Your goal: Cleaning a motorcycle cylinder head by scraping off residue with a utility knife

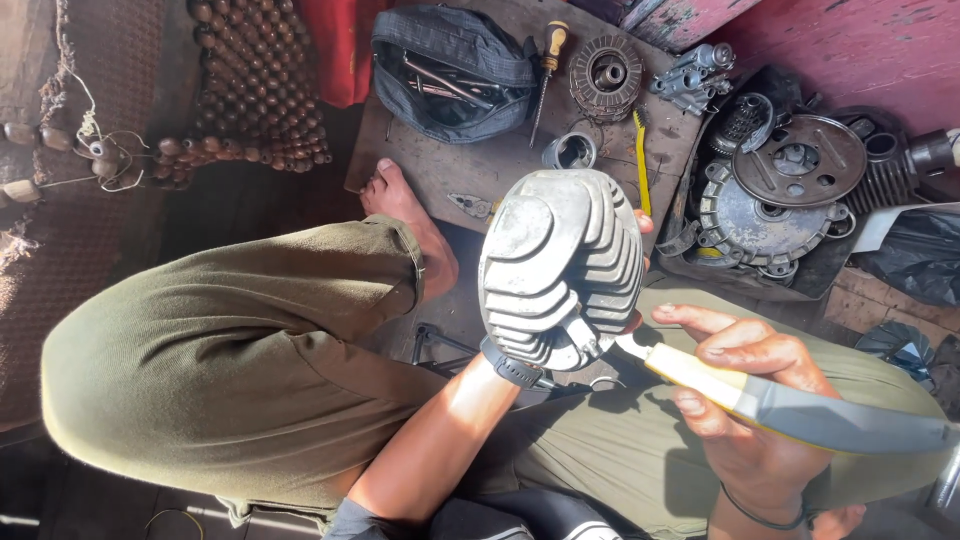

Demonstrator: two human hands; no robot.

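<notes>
Finned cylinder head (560, 265) atop left hand (632, 322)

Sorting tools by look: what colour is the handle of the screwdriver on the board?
Pale wooden-yellow handle, on the screwdriver, head view.

Your finned cylinder head (560, 265) is dull grey. Your trousers (230, 350) are olive green. The brush (641, 160) is yellow, the wall (850, 50) red.

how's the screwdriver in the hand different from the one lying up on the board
The held screwdriver has a pale yellow and grey handle; the board screwdriver has a brown, wooden-looking one. The held one is gripped in the right hand, tip against the finned cylinder head; the other lies untouched beside the bag. Both have slim metal shafts.
</notes>
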